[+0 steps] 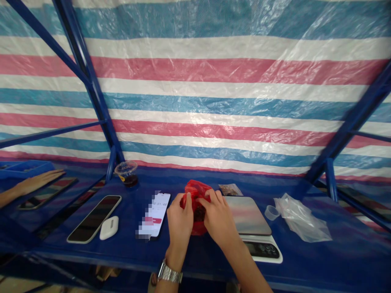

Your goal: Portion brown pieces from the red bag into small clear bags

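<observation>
A red plastic bag (195,191) with dark contents sits on the blue table (336,256) in front of me. My left hand (179,219) grips the bag's left side, fingers pinched on the plastic. My right hand (217,217) grips its right side, fingers curled into the bag's mouth. A metal watch (170,273) is on my left wrist. A digital kitchen scale (252,221) with a shiny plate stands just right of my right hand. A phone showing a timer (155,214) lies just left of my left hand.
A second phone (94,217) and a white earbud case (109,227) lie further left. A plastic cup with dark liquid (127,173) stands at the back. A small packet (230,189), clear bags (301,221) and a tape roll (271,212) lie right. Another person's hand (38,182) rests far left.
</observation>
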A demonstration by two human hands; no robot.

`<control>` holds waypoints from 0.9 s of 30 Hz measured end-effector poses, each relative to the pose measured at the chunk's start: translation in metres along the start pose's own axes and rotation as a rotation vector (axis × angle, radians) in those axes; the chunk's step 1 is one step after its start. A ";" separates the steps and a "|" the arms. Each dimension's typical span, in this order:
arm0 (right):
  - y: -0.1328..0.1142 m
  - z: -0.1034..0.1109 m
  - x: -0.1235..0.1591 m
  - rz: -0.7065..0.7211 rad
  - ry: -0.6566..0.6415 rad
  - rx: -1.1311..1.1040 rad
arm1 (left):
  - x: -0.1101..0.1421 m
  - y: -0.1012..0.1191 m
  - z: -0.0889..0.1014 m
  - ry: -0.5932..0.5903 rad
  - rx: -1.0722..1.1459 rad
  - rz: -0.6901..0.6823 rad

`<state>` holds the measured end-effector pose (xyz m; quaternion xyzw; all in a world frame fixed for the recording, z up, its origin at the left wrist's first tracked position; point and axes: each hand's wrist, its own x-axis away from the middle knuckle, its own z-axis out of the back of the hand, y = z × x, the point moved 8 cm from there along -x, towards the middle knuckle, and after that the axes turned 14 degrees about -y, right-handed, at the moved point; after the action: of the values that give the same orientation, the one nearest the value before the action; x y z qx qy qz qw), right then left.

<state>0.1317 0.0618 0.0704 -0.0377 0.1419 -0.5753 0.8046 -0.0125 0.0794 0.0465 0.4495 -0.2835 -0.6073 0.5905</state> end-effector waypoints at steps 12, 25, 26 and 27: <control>0.001 0.000 0.000 -0.012 0.002 0.004 | 0.001 0.004 -0.002 -0.043 0.052 -0.042; 0.010 0.001 0.006 -0.059 0.101 -0.040 | 0.002 0.000 0.019 0.142 -0.016 -0.057; 0.007 0.002 0.004 -0.036 0.106 -0.049 | 0.002 0.001 0.018 0.135 -0.018 -0.064; 0.003 0.001 0.002 -0.008 0.102 -0.053 | 0.002 0.002 0.017 0.121 -0.018 -0.076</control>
<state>0.1356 0.0606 0.0706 -0.0305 0.1978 -0.5756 0.7929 -0.0258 0.0744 0.0555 0.4907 -0.2246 -0.6035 0.5870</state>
